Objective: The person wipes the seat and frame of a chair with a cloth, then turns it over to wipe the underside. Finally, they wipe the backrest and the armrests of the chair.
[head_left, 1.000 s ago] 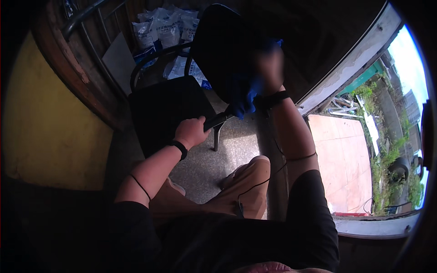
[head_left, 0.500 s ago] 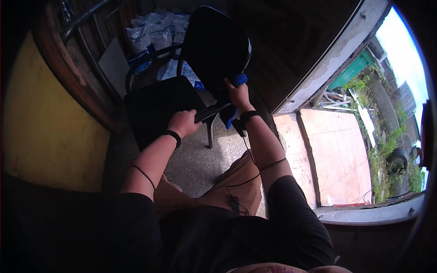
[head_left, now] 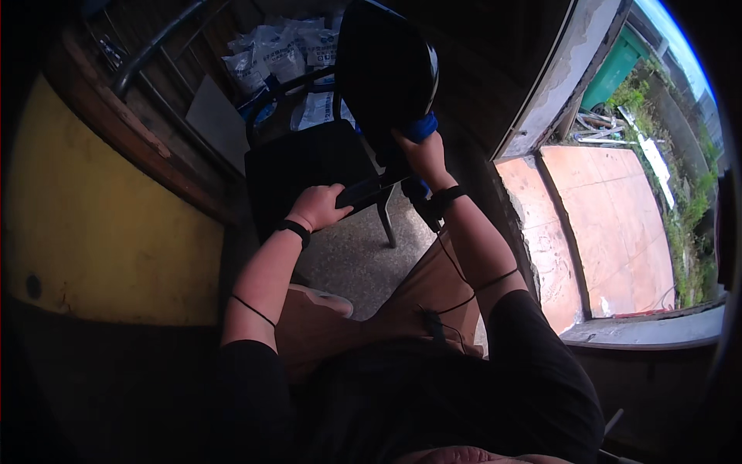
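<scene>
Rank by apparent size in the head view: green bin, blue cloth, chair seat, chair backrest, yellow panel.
Yellow panel
Chair seat, chair backrest: too alike to rank
Green bin
Blue cloth (visible part)

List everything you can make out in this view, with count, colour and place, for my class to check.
Chair: one, black, in front of the person
Blue cloth: one, blue, at the backrest's edge
Plastic bags: several, white and blue, behind the chair
Board: one, grey, left of the chair
Panel: one, yellow, far left
Floor: one, grey, beneath the chair
Bin: one, green, outside, upper right
Paving: several slabs, pinkish, outside, right
Plants: uncounted, green, far right
Trousers: one pair, brown, below the hands
Left hand: one, bare, on the near armrest
Right hand: one, bare, holding the cloth
</scene>
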The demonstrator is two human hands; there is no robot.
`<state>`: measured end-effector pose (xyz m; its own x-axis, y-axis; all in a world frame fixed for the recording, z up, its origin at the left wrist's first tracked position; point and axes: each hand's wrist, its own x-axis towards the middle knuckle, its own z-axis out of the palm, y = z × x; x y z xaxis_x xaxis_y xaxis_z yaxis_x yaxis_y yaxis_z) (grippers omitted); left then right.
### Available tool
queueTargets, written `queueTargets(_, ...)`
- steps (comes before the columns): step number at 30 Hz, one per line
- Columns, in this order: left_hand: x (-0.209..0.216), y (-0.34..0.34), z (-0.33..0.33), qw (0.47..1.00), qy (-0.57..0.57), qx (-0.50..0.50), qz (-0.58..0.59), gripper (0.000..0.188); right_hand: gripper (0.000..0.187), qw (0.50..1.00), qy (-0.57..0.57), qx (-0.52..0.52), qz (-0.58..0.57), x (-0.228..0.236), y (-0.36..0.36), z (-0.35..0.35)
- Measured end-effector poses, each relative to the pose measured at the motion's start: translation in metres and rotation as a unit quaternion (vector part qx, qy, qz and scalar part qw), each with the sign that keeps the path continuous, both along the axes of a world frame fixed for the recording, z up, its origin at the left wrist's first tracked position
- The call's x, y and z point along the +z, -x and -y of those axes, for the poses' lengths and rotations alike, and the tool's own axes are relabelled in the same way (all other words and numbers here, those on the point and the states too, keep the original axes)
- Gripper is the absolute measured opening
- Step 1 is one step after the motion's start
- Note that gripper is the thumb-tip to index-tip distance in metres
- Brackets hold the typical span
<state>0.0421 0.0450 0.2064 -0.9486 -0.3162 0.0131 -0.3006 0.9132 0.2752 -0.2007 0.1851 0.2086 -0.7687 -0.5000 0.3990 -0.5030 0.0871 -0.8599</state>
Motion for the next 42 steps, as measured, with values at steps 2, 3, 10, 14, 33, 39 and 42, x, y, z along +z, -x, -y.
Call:
queueTargets(2,0.002,-0.019,0.003,1.0,-0.012,0.006,-0.005,0.054,0.048,1.0,-0.015,-0.001,0.01,0.006,-0.022,-0.008)
queueTargets(3,0.006,-0.03,0.006,1.0,-0.002,-0.007,-0.006,0.053,0.05,1.0,-0.021,0.007,-0.002,0.015,-0.034,-0.009)
queueTargets(10,0.0,-0.107,0.035,0.997,0.032,-0.073,-0.013,0.044,0.059,0.999,0.007,0.046,-0.006,0.002,-0.121,-0.018)
queueTargets(14,0.009,-0.124,0.028,0.995,0.045,-0.05,0.067,0.048,0.061,0.989,0.126,0.053,-0.052,-0.003,-0.158,-0.017)
queueTargets(33,0.014,-0.034,-0.031,0.992,-0.097,-0.075,0.003,0.062,0.053,0.942,0.068,0.01,-0.329,0.138,-0.102,-0.008)
queueTargets(39,0.009,-0.033,-0.024,0.993,-0.065,-0.095,-0.002,0.05,0.055,0.911,0.011,0.088,-0.402,0.117,-0.098,-0.023)
queueTargets(42,0.013,-0.031,-0.025,0.985,-0.056,-0.147,-0.069,0.049,0.047,0.927,0.03,0.155,-0.34,0.169,-0.059,-0.01)
